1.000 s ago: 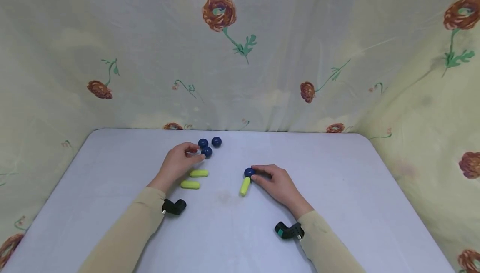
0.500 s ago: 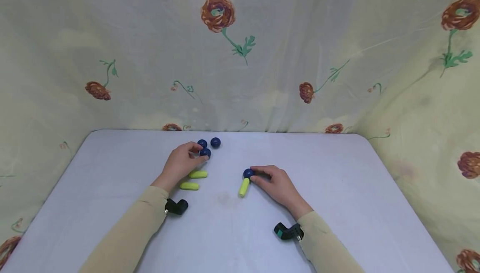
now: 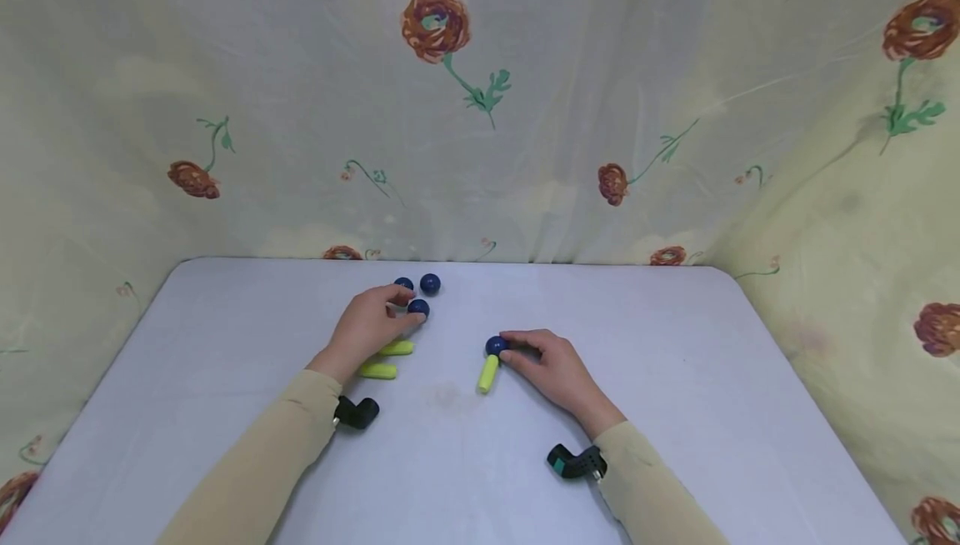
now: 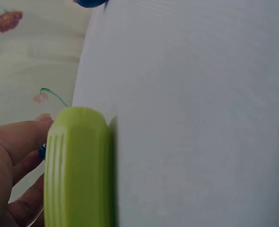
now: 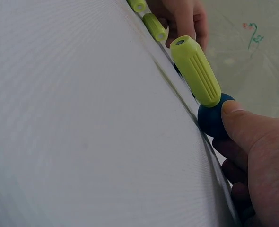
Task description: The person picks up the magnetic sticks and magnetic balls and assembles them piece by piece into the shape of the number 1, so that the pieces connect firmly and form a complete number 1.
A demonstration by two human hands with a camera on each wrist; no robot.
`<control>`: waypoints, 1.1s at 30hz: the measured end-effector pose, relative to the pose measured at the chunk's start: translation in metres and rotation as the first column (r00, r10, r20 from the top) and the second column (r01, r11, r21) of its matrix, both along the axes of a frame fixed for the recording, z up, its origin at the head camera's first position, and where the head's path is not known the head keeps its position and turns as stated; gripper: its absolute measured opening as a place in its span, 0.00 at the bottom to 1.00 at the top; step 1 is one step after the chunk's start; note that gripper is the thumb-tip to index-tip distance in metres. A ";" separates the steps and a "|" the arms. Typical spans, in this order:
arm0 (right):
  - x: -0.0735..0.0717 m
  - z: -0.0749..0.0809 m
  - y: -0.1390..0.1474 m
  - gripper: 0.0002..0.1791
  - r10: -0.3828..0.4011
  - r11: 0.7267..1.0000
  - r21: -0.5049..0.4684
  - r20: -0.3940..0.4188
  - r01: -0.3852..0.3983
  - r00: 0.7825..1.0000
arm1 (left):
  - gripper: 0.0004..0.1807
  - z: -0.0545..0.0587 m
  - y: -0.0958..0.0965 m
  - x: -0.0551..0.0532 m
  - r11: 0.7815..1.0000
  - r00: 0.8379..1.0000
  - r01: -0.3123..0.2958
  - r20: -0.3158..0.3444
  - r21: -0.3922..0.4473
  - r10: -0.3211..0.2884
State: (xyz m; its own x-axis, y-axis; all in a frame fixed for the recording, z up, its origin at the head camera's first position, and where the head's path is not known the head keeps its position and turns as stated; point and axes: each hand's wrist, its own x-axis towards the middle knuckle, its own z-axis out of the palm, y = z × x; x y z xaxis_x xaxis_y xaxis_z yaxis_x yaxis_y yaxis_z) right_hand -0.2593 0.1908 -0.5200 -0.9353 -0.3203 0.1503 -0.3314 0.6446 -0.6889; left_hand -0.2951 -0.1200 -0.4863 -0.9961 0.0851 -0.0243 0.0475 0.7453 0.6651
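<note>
My left hand pinches a dark blue ball between thumb and fingers, low over the table. To the right, my right hand holds another blue ball by its side. A yellow-green ribbed rod meets this ball end-on and points toward the front. In the right wrist view the thumb lies on the ball, and the rod touches it; a small grey disc shows in the rod's free end. Two more rods, a farther one and a nearer one, lie partly behind my left hand.
Two blue balls stand beyond my left hand: one in full view, the other partly covered by the fingers. The white-covered table ends at a flowered curtain at the back and sides.
My left hand has closed on the near blue ball and shifted it slightly right, away from the two balls behind. My right hand, its ball and the rod stay in place.
</note>
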 end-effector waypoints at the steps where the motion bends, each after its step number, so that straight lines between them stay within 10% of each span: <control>1: 0.000 0.000 0.000 0.22 -0.001 1.000 0.002 0.002 0.001 1.000 | 0.24 0.000 0.001 0.000 1.000 1.000 0.007 0.001 -0.012 -0.007; 12: 0.001 0.001 -0.001 0.20 0.006 1.000 -0.002 -0.001 -0.006 1.000 | 0.22 0.001 0.004 0.003 1.000 1.000 0.010 0.009 -0.002 -0.010; 33: 0.000 -0.002 0.000 0.20 -0.012 1.000 0.016 -0.010 0.012 1.000 | 0.25 0.015 -0.005 0.053 0.925 0.992 -0.013 0.118 0.380 -0.034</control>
